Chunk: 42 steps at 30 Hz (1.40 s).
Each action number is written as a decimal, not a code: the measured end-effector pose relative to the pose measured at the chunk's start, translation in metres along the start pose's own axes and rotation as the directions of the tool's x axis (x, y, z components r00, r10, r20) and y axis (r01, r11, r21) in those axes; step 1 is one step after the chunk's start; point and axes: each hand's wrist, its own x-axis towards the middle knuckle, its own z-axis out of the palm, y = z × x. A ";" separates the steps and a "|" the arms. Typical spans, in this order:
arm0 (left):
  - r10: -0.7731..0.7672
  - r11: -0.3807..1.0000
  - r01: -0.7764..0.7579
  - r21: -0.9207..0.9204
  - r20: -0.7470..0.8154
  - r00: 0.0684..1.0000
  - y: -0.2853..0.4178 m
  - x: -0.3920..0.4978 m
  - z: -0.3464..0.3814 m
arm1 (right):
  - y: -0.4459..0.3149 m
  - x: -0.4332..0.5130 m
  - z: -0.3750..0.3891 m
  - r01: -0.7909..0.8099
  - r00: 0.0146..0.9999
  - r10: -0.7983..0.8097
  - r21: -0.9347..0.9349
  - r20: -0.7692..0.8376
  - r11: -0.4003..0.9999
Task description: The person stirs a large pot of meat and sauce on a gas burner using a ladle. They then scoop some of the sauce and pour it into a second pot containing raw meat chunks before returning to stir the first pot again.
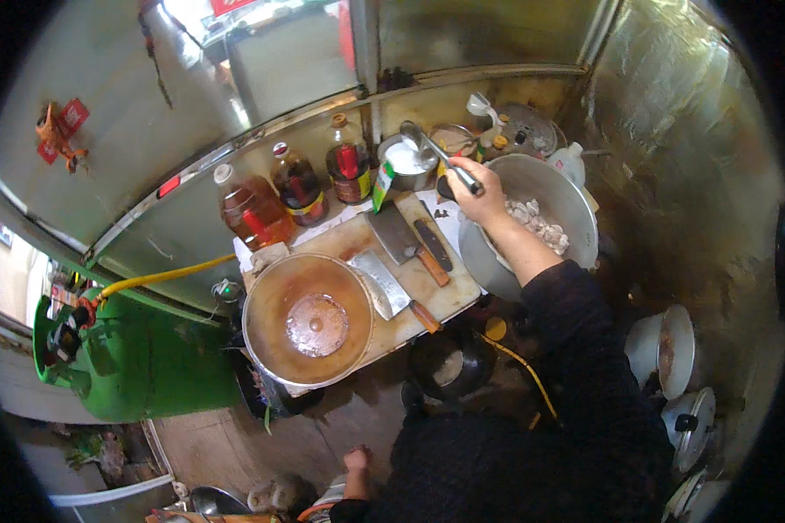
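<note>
My right hand (476, 189) grips the dark handle of a metal ladle (439, 151). The ladle's bowl is at a metal pot (413, 182) of white contents; whether it touches them I cannot tell. Beneath my right forearm stands a large aluminium pot (579, 202) holding pale chunks (538, 225), perhaps meat. My left hand (357, 459) hangs low near the bottom of the view, fingers curled, its grip unclear. Two cleavers lie on the cutting board (347, 242): a dark-bladed cleaver (392, 232) and a shiny-bladed cleaver (377, 281).
A wide metal basin (261, 320) overlaps the board's left end. Several large bottles (252, 206) line the wall behind. At left stands a green gas cylinder (163, 366) with a yellow hose (170, 274). A black wok (425, 366) sits below the table edge. Pots (644, 346) stand at right.
</note>
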 end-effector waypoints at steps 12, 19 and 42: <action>-0.270 0.485 0.378 -0.789 0.276 0.922 0.024 -0.011 -0.014 | 0.005 -0.013 -0.060 -0.410 0.763 0.630 0.644 -0.146 0.646; 0.196 0.657 -0.515 0.551 0.535 0.822 0.045 -0.007 -0.058 | -0.011 -0.092 -0.231 -0.309 0.680 0.707 0.798 -0.195 0.517; -0.044 0.745 0.178 -0.642 0.219 0.975 0.279 0.021 -0.058 | -0.028 -0.518 -0.661 -0.666 0.311 0.371 0.078 -0.875 0.742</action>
